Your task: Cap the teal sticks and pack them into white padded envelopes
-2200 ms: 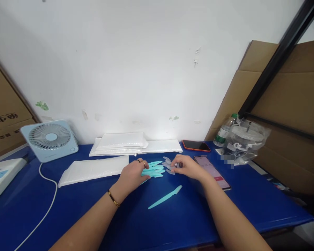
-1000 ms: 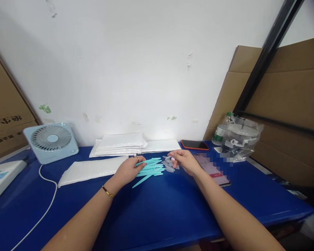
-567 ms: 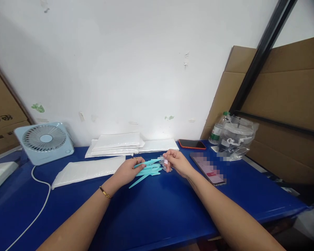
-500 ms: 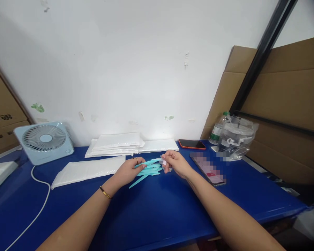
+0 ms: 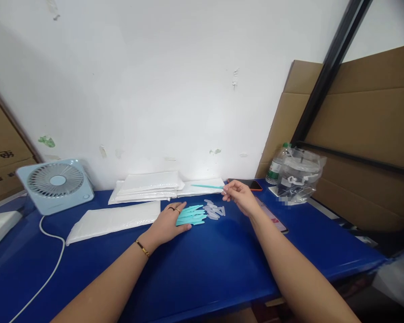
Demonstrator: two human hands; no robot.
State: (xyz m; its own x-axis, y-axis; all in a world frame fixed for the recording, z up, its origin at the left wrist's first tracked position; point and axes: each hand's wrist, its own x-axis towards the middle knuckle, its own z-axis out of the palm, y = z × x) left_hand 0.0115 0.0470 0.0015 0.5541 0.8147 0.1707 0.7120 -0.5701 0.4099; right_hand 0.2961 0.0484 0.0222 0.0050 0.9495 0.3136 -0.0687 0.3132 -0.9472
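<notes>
My right hand (image 5: 237,194), fingers pinched, holds up a slim turquoise stick (image 5: 207,186) by one end; it looks like an eyebrow razor and points left in front of the white packets. Below and to the left, my left hand (image 5: 170,222) rests at the left end of a pile of similar turquoise sticks (image 5: 193,215), fingers apart and lying over their ends. Several small translucent caps (image 5: 213,210) lie loose on the table just right of that pile.
White padded packets (image 5: 148,181) are stacked against the wall, and another packet (image 5: 114,220) lies at the left. A blue fan (image 5: 59,181) with a white cable stands further left. Two phones, one lit (image 5: 272,217), a bottle (image 5: 276,166) and a bagged container (image 5: 299,175) are on the right.
My right hand has moved up and right from the caps and now holds a single turquoise stick. My left hand has let go of its stick and lies on the pile, now gathered more evenly.
</notes>
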